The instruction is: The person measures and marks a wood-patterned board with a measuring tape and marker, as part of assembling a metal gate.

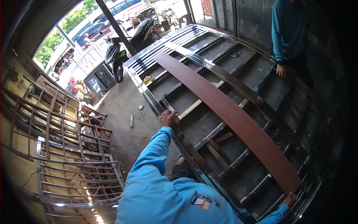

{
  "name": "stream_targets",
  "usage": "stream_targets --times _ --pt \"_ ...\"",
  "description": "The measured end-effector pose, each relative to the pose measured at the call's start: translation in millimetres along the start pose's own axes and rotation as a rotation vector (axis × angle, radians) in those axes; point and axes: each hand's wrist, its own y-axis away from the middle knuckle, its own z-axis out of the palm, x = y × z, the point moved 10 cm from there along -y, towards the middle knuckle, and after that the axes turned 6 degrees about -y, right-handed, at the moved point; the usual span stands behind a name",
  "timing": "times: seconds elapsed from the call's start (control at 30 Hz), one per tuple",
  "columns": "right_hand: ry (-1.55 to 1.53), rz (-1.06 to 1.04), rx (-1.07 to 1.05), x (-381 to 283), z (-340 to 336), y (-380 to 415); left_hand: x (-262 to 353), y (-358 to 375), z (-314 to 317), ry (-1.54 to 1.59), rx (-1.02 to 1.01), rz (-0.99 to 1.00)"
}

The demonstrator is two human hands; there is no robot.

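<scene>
A long reddish-brown wood-grain plank [227, 112] lies lengthwise over a dark metal frame [186, 108] with several crossbars. At the frame's near edge, my left hand [169, 119] rests with its fingers curled over the metal. My right hand [289, 198] is at the plank's near end, at lower right, its fingers touching the plank's edge. A small yellow object [147, 79] sits on the frame's left side, close to the plank's far end.
Another person in a blue shirt [289, 33] stands across the frame, a hand [281, 70] near its far edge. Metal grilles [74, 164] lean at left. A metal tube [131, 120] and a small disc [141, 107] lie on the floor. A motorcycle [116, 56] stands beyond.
</scene>
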Motion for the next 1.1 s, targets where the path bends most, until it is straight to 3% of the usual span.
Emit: stream_targets --times 0.03,0.07,0.1,0.13,0.23,0.33,0.4,0.43,0.5,0.57,0.63,0.67,0.7,0.73,0.77,0.8,0.87,0.9,0.93,0.97,1.0,1.03,1.07,1.1 --pt "-0.032 0.072 0.006 -36.3 -24.2 38.9 -35.8 -33.7 1.2 -0.066 0.026 -0.027" --pt "-0.206 -0.02 0.056 43.2 33.2 9.0 -69.6 -68.7 5.3 -0.078 0.004 -0.062" --pt "-0.251 -0.172 0.177 40.4 36.8 30.4 -101.0 -104.6 11.6 -0.094 -0.042 -0.105" --pt "-0.238 -0.153 0.152 8.8 30.7 64.1 -132.0 -141.6 24.4 -0.126 -0.074 -0.13" --pt "-0.196 0.132 -0.076 -76.7 58.4 173.7 -223.6 -237.0 70.5 -0.144 -0.169 -0.194" --pt "-0.312 0.372 -0.186 -74.8 97.8 234.0 -271.5 -306.0 94.8 -0.195 -0.195 -0.19" --pt "-0.026 0.097 -0.135 -225.0 28.4 269.5 -302.3 -343.8 119.6 -0.153 -0.208 -0.202" --pt "-0.035 0.068 -0.206 -280.1 0.8 278.3 -312.5 -358.5 133.0 -0.131 -0.222 -0.214" --pt "0.141 0.066 -0.049 -322.3 -43.0 281.1 -322.3 -375.1 142.8 -0.13 -0.412 -0.264" --pt "0.118 -0.027 0.043 -332.2 -60.9 276.2 -352.2 -396.7 189.3 -0.097 -0.427 -0.214" --pt "-0.003 -0.003 0.029 -337.1 -57.8 276.7 -369.1 -402.2 220.0 -0.165 -0.616 -0.242" --pt "-0.032 -0.019 0.108 -332.1 -54.3 282.4 -374.3 -409.4 227.1 -0.222 -0.59 -0.204" --pt "0.087 0.027 0.012 -353.2 -49.2 288.6 -376.8 -416.7 237.6 -0.256 -0.556 -0.108" --pt "-0.002 0.073 0.029 -399.3 -56.6 307.8 -365.9 -416.2 213.5 -0.201 -0.346 -0.215" --pt "0.006 0.091 0.012 -422.4 -55.6 317.6 -394.2 -424.6 231.4 0.149 0.045 -0.057" --pt "0.033 0.014 0.138 -442.5 -58.3 328.6 -383.9 -414.5 209.3 0.66 0.086 -0.224" --pt "-0.026 -0.086 0.138 -496.0 -52.4 347.0 -350.6 -400.9 160.1 0.725 0.422 -0.211" --pt "-0.129 -0.046 0.057 -529.8 -48.4 357.1 -317.7 -378.4 134.1 0.677 0.461 -0.193" --pt "-0.23 -0.036 0.013 -561.1 -37.1 368.5 -277.7 -361.0 153.3 0.898 0.242 -0.131" --pt "-0.252 -0.01 -0.175 -595.6 -20.3 379.1 -236.9 -337.8 174.4 1.112 -0.005 -0.114" --pt "-0.286 -0.144 -0.209 -644.3 -23.1 391.4 -197.3 -308.6 193.9 1.264 -0.248 -0.139" --pt "-0.425 -0.225 -0.397 -676.3 -8.1 400.0 -81.0 -227.2 149.4 1.544 -0.551 -0.093" --pt "-0.501 -0.424 -0.354 -706.3 -10.3 410.4 33.5 -138.2 101.0 1.743 -0.892 -0.109" --pt "-0.571 -0.641 -0.326 -732.2 -12.1 423.2 78.4 -82.3 104.5 1.68 -1.082 -0.022"
